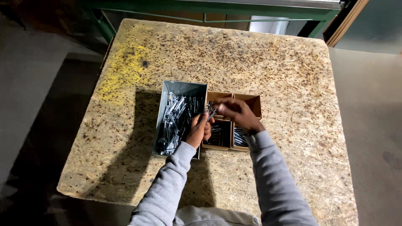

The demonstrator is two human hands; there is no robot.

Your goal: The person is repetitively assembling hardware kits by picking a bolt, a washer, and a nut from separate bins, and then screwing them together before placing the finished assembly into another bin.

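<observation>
A grey metal bin (165, 109) full of shiny bolts (175, 121) sits mid-table. To its right is a brown cardboard box (254, 102) split into small compartments; the near ones hold silver bolts (239, 137). My left hand (199, 130) is over the bin's right wall, fingers curled around a few bolts. My right hand (236, 114) reaches left over the cardboard box, pinching a small bolt (210, 111) beside the left hand's fingertips. Both arms wear grey sleeves.
The table (251, 58) is a chipboard top with a yellow stain at its left. A green metal frame (201, 8) runs behind its far edge. Dark floor lies at the left, grey floor at the right.
</observation>
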